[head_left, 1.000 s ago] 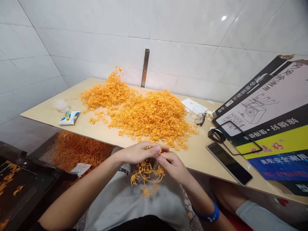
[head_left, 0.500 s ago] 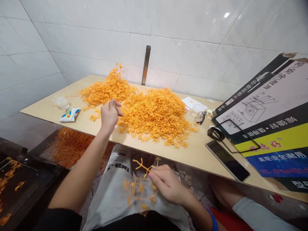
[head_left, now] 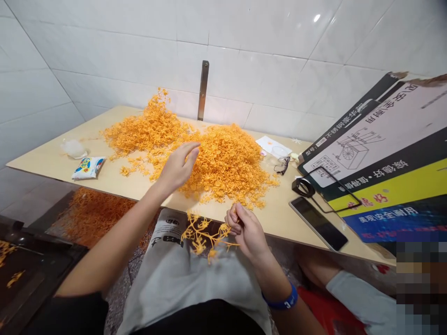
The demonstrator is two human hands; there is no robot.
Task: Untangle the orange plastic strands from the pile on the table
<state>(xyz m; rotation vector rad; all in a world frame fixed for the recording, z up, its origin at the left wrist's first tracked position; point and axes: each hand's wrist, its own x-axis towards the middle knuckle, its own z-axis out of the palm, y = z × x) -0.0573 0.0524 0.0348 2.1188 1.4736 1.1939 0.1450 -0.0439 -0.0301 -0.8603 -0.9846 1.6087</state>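
My left hand (head_left: 179,167) is open, fingers stretched out together and thumb apart, over the front of a large heap of orange plastic-looking flower sprigs (head_left: 226,163). Nothing shows in its grasp. Just off the table's front edge, my right hand (head_left: 247,229) is closed, fingers curled and thumb pressed against them. One branching orange sprig (head_left: 211,236) with small flower heads hangs at its fingers above my lap. Where exactly the fingers grip it is partly hidden. A second heap of sprigs (head_left: 146,125) adjoins at the back left.
On the table (head_left: 118,181) lie a snack packet (head_left: 88,168), a clear plastic bag (head_left: 74,148), glasses (head_left: 282,165), a phone (head_left: 318,223) and a black frame-shaped stand (head_left: 303,187). Printed cardboard (head_left: 363,153) leans at right. More orange pieces (head_left: 94,216) lie below the table. Another person's leg (head_left: 356,291) is at right.
My left hand has moved right over the large heap and its fingers have straightened. My right hand has risen toward the table edge; a flowered sprig now hangs where a barer stem was.
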